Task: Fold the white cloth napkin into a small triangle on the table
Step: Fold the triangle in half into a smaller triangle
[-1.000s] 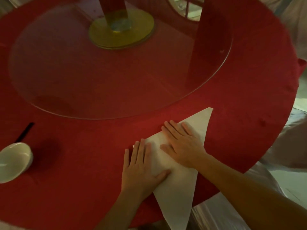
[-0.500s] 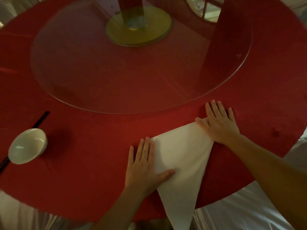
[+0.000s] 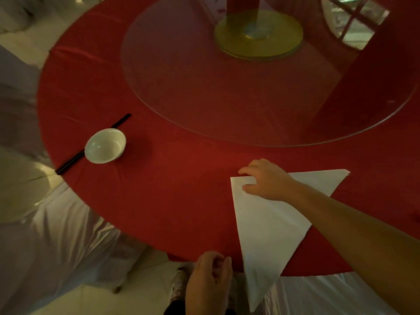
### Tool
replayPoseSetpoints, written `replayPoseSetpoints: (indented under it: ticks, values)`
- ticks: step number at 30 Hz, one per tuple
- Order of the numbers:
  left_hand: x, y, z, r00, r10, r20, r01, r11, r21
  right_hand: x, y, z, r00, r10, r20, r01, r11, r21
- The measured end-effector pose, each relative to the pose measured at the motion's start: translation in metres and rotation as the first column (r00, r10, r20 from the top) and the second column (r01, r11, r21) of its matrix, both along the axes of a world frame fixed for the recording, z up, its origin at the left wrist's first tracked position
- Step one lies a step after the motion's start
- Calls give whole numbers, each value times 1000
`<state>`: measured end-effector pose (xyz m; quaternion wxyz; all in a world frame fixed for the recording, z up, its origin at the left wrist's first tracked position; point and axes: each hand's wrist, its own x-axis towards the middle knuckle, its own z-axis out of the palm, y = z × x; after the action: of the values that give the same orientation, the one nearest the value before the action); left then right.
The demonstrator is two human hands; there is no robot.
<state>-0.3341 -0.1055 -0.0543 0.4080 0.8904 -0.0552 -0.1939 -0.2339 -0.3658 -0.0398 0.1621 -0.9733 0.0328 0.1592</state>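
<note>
The white cloth napkin [image 3: 272,228] lies as a large flat triangle on the red table [image 3: 170,196]. Its long lower tip hangs past the table's near edge. My right hand [image 3: 266,180] rests on the napkin's upper left corner, fingers curled over the top edge and thumb on the cloth, pinching that corner. My left hand [image 3: 209,278] hovers off the table at the near edge, just left of the hanging tip. Its fingers are loosely curled with nothing in them, and it is not touching the napkin.
A white bowl [image 3: 105,145] sits at the left on black chopsticks [image 3: 120,120]. A glass turntable [image 3: 227,98] with a gold hub [image 3: 259,35] fills the table's middle. White-covered chairs [image 3: 56,242] stand around the near and left rim.
My left hand lifted off the napkin and drew back past the table's edge. My right hand moved from the napkin's far right corner to its upper left corner. The view shifted to the left.
</note>
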Motion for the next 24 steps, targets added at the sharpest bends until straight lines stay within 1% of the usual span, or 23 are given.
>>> replayPoseSetpoints:
  ticks: [2, 4, 7, 10, 13, 16, 19, 21, 24]
  values:
    - [-14, -4, -1, 975, 71, -210, -68, 997, 22, 10, 2, 2, 998, 15, -54, -17, 999, -34]
    - [-24, -10, -5, 923, 122, -364, -120, 992, 30, 18, 2, 4, 995, 0, -97, -3, 1000, -26]
    - [-35, -18, -9, 860, 185, -475, -215, 977, -9, 26, 2, 6, 988, -31, -150, 29, 999, -18]
    - [-43, -26, -7, 801, 196, -566, -256, 966, -28, 29, -1, 7, 981, -54, -186, 52, 999, -17]
    - [-44, -26, -3, 758, 194, -622, -276, 960, -37, 29, -7, 9, 978, -81, -192, 91, 995, 45]
    - [-37, -18, -1, 773, 163, -613, -261, 963, -72, 27, -15, 13, 970, -91, -223, 119, 986, 114]
    - [-16, -3, 4, 812, 171, -559, -295, 945, -139, 27, -22, 13, 975, -121, -184, 153, 973, 171]
    - [8, 12, 7, 852, 211, -479, -325, 930, -169, 28, -25, 11, 973, -192, -132, 217, 952, 214]
    - [53, 32, 9, 906, 283, -314, -347, 922, -173, 27, -26, 3, 936, -340, -92, 351, 888, 298]
